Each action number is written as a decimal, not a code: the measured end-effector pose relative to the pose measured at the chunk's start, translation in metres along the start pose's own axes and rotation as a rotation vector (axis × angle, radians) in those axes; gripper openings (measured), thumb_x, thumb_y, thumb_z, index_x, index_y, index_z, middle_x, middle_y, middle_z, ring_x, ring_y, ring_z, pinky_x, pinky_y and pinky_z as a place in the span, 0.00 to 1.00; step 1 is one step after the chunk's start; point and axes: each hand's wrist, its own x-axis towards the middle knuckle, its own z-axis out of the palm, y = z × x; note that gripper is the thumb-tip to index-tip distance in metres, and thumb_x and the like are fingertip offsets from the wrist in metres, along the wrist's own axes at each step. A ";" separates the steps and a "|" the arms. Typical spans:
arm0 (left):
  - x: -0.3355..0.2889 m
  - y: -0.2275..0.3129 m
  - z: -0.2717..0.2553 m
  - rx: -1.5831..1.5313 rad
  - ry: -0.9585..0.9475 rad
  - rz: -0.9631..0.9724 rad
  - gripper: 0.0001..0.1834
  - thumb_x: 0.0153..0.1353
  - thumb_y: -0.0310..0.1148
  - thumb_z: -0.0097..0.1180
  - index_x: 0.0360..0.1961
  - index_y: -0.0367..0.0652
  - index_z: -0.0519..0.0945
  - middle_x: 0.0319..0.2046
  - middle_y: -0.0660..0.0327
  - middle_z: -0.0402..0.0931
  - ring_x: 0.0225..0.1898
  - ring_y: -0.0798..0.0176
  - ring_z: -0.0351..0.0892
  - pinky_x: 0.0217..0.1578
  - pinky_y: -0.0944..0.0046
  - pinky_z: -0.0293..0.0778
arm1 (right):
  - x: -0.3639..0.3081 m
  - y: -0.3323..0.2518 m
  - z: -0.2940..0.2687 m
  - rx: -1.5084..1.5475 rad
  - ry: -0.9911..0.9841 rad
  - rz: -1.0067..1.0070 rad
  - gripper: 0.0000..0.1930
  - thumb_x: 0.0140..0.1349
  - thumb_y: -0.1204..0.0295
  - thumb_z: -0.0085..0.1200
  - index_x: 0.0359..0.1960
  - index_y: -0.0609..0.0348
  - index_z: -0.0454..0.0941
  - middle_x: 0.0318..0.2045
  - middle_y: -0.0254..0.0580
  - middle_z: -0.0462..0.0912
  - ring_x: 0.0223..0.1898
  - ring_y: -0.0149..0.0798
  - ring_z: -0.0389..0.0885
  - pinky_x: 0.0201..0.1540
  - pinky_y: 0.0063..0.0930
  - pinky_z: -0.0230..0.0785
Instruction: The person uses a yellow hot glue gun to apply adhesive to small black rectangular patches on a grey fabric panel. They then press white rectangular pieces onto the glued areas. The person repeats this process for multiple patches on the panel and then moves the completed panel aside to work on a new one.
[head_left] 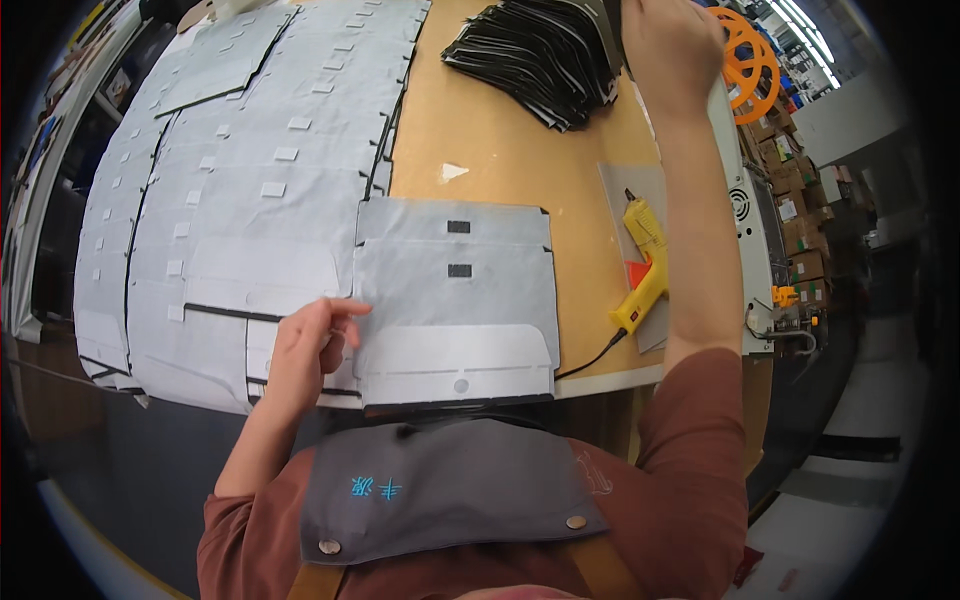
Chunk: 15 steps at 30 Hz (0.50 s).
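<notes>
A grey fabric panel (405,300) with two small black patches and a white lower flap lies flat in front of me. By its left edge is my left hand (312,345), fingers loosely bent and apart, the fingertips at the edge. My right arm stretches far forward on the right. At the top of the view, my right hand (675,50) is closed at the right end of a fanned stack of black-edged sheets (540,60). A dark sheet edge runs into its fingers, which are partly hidden.
More grey panels (240,240) with rows of small white tabs cover the table's left side. A yellow glue gun (645,270) lies at the right on a clear sheet (612,190), its cord running to the front edge. A torn white scrap (452,173) and orange reel (745,60) are beyond.
</notes>
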 end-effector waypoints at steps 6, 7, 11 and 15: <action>0.002 0.007 0.004 -0.304 -0.105 -0.220 0.48 0.70 0.69 0.24 0.46 0.31 0.80 0.26 0.59 0.76 0.13 0.77 0.43 0.12 0.75 0.41 | -0.093 -0.065 -0.153 0.345 -0.164 -0.312 0.12 0.61 0.77 0.55 0.44 0.58 0.85 0.46 0.37 0.87 0.46 0.32 0.85 0.59 0.39 0.65; 0.000 0.005 0.002 -0.317 -0.068 -0.269 0.49 0.69 0.71 0.23 0.45 0.31 0.80 0.24 0.62 0.73 0.13 0.77 0.43 0.13 0.74 0.42 | -0.111 -0.078 -0.172 0.377 -0.236 -0.337 0.12 0.61 0.76 0.54 0.44 0.58 0.85 0.45 0.38 0.87 0.47 0.33 0.85 0.60 0.39 0.64; -0.008 -0.007 -0.008 -0.276 -0.034 -0.397 0.44 0.68 0.71 0.31 0.35 0.36 0.80 0.17 0.69 0.64 0.13 0.77 0.45 0.14 0.73 0.42 | -0.165 -0.114 -0.221 0.495 -0.431 -0.444 0.14 0.61 0.68 0.54 0.46 0.53 0.86 0.45 0.36 0.86 0.49 0.34 0.84 0.64 0.42 0.61; -0.015 -0.010 -0.003 0.274 -0.108 -0.270 0.25 0.71 0.51 0.52 0.31 0.36 0.80 0.16 0.72 0.63 0.17 0.78 0.53 0.18 0.72 0.50 | -0.181 -0.119 -0.237 0.769 -0.667 -0.403 0.19 0.62 0.58 0.57 0.53 0.46 0.83 0.52 0.32 0.84 0.52 0.33 0.81 0.64 0.45 0.61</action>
